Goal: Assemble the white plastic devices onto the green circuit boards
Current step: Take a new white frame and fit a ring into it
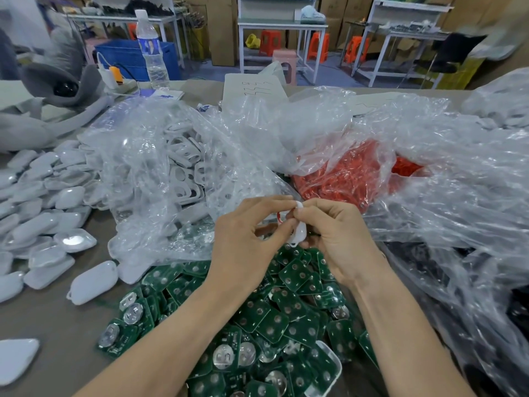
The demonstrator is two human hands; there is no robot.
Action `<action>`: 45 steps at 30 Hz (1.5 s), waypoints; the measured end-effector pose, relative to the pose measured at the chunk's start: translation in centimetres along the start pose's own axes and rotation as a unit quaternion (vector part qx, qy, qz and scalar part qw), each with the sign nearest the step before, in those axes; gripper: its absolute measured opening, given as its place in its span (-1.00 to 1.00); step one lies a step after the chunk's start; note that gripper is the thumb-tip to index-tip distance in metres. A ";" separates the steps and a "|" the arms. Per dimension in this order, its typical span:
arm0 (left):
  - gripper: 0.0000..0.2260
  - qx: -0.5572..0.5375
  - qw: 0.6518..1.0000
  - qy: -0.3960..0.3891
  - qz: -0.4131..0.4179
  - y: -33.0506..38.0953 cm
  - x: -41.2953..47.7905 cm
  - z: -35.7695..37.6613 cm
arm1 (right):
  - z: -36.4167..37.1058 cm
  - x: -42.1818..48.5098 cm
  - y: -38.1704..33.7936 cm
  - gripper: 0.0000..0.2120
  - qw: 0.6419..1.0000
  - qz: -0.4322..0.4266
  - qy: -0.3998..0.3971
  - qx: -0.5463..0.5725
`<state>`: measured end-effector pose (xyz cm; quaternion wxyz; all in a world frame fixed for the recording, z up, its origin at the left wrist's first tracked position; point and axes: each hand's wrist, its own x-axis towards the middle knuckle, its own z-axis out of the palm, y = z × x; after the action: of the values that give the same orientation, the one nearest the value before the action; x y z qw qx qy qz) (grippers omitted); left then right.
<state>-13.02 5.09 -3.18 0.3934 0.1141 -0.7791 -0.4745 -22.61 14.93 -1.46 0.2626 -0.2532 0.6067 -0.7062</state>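
- Above the heaped green boards (289, 316), my left fingers (270, 200) and right fingers (322, 207) both pinch one white shell (300, 234).
- I'd press evenly, edges aligned, no twisting.

A white plastic device (299, 232) between the fingers (266, 203); green circuit boards (294, 275) dotted with silver discs beneath them; red parts (343, 179) beyond them

Bare table (57, 325) only at 7–8 o'clock, a strip between white casings (43, 202) at 9 and green boards (286, 310) heaped at 6. Crumpled clear bags (171, 156) wall off 10 through 4, red parts bag (343, 176) at 1. Far edge: water bottle (151, 50) at 11.
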 end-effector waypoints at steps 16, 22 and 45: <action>-0.72 -0.006 0.994 0.014 -0.108 -0.2 0.4 -0.1 | -0.1 0.4 0.8 -0.82 0.972 -0.093 0.065 -0.208; -0.83 -0.159 0.967 -0.001 -0.201 -0.4 1.0 -0.2 | -0.3 0.5 0.8 -0.84 0.978 -0.090 0.041 -0.186; -0.67 -0.233 0.936 -0.158 -0.213 0.0 0.1 0.5 | -15.7 -8.3 -8.7 -0.82 0.706 0.219 0.189 -0.646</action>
<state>-13.46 5.40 -3.27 0.1704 0.1058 -0.6568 -0.7269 -27.69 33.00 4.73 0.0615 -0.0822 0.9899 -0.0975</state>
